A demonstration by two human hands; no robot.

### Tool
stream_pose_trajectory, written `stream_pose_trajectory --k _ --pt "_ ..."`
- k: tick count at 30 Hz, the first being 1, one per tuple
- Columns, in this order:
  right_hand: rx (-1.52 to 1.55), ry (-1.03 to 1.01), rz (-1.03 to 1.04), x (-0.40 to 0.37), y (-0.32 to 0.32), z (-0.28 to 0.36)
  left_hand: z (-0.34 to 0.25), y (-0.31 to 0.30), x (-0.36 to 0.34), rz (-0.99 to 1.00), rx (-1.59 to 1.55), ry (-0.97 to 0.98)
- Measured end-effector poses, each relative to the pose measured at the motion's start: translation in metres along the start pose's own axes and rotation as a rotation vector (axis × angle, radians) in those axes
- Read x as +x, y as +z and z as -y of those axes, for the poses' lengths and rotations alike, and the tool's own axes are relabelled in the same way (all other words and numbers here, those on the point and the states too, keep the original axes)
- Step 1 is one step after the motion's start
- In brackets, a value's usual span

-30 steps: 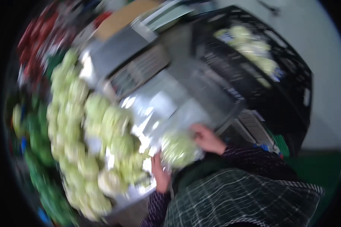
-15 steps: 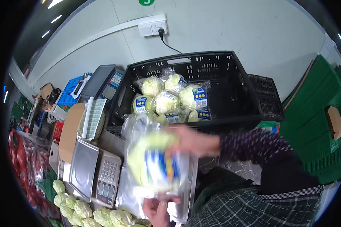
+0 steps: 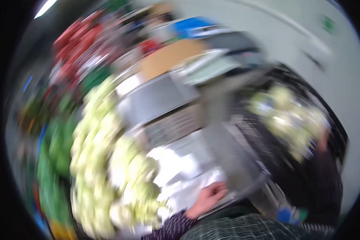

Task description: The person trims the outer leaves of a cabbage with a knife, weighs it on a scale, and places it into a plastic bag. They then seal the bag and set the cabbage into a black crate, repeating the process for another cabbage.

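My left hand (image 3: 209, 196) is low over a stack of clear plastic bags (image 3: 180, 160) on a metal tray (image 3: 248, 182). Its fingers are curled in, with shiny film right at the fingertips; I cannot tell what they hold. At the far right my right hand (image 3: 323, 141) reaches into the black crate (image 3: 334, 120), beside the bagged cabbages (image 3: 288, 116) with blue labels. Motion smears its fingers. Loose pale green cabbages (image 3: 96, 160) lie heaped to the left of the bags.
Behind the bags stands a weighing scale (image 3: 160, 100) with a steel pan and keypad. Beyond it are a cardboard piece (image 3: 172, 58), a blue basket (image 3: 194, 26) and a second scale (image 3: 234, 42). Red netted sacks (image 3: 78, 40) and green sacks (image 3: 56, 160) are at the left.
The view has swung left. The bagged cabbage that was between both hands over the tray is no longer there; my right hand has moved over to the crate, and my left stays by the bags.
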State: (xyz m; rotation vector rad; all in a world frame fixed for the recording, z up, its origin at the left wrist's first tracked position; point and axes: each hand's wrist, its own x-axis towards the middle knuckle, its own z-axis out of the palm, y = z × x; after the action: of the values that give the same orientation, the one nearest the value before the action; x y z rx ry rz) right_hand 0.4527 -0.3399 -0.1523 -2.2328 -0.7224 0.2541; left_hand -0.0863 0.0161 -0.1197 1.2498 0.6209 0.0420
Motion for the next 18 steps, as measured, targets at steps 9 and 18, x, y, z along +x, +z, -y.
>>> stream_pose_trajectory --k 9,18 --pt "-0.001 0.548 0.028 0.014 -0.012 0.141 0.021 -0.09 -0.049 -0.547 0.211 0.218" --pt "0.22 -0.25 0.591 -0.05 0.262 0.462 0.043 -0.333 -0.057 -1.376 0.178 0.182"
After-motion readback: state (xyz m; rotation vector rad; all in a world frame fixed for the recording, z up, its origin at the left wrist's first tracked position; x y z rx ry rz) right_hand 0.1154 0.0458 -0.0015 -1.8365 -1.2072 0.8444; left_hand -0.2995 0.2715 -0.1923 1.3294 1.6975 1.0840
